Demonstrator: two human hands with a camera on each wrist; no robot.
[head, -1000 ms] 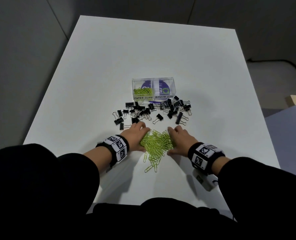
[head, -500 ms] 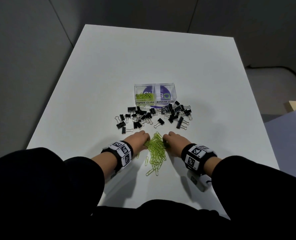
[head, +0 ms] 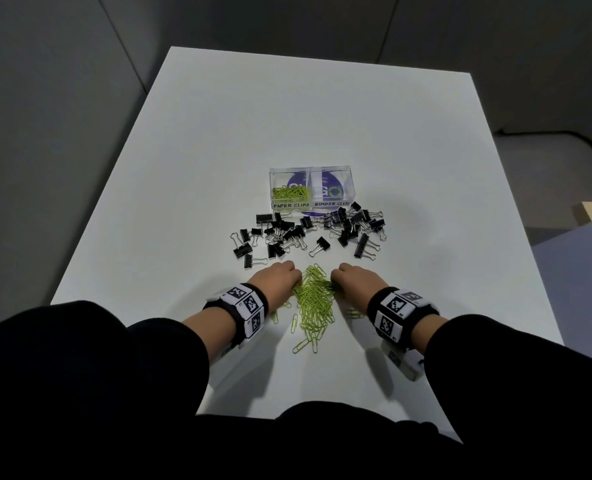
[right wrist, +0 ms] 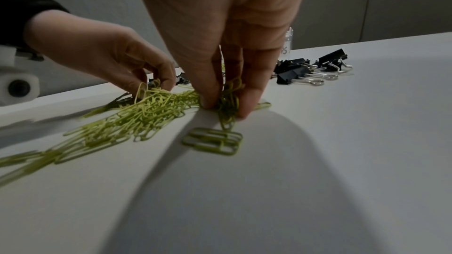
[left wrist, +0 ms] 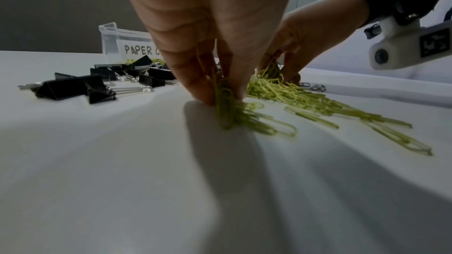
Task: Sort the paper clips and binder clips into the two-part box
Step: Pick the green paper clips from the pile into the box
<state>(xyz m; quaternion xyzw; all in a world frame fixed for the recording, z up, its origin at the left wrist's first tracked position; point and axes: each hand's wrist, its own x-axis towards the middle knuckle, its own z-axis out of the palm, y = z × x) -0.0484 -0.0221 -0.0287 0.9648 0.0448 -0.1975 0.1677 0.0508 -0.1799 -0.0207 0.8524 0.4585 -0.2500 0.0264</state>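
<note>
The green paper clips (head: 313, 299) lie heaped on the white counter (head: 218, 150) at 6 o'clock from the clear two-part box (head: 311, 189), whose left compartment, marked PAPER CLIPS, already holds some. Black binder clips (head: 308, 233) are scattered between heap and box. The left hand (head: 276, 277) at the heap's 9 o'clock and the right hand (head: 355, 278) at its 3 o'clock each pinch a bunch of paper clips with curled fingertips (left wrist: 236, 88).
</note>
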